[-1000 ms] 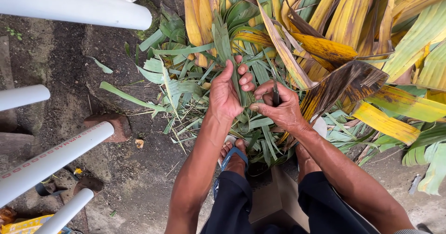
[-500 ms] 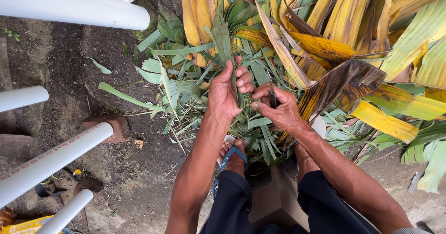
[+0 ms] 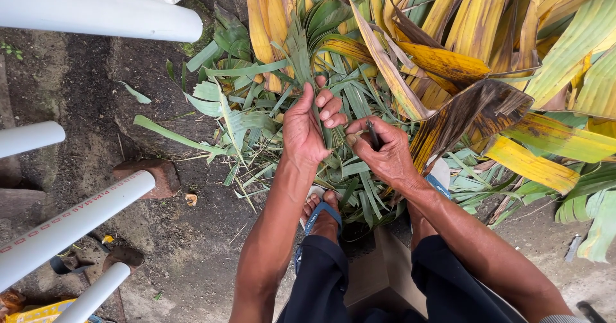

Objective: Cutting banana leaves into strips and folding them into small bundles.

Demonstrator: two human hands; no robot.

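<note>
Since half a second ago: the left hand has been kept closed on the green leaf strip, while the right hand has been drawn slightly nearer to it
Right-hand grip: fingers closed round a thin dark blade-like tool, its exact kind not to be told
Meaning: the strip is judged to be held taut for stripping at its base
Strip position: upright, between both hands, over the heap of green leaf strips
Around: yellowed banana leaves spread beyond; white pipes and a brick at the left; blue sandals below
Obstruction: loose strips are crowded round the fingers
</note>
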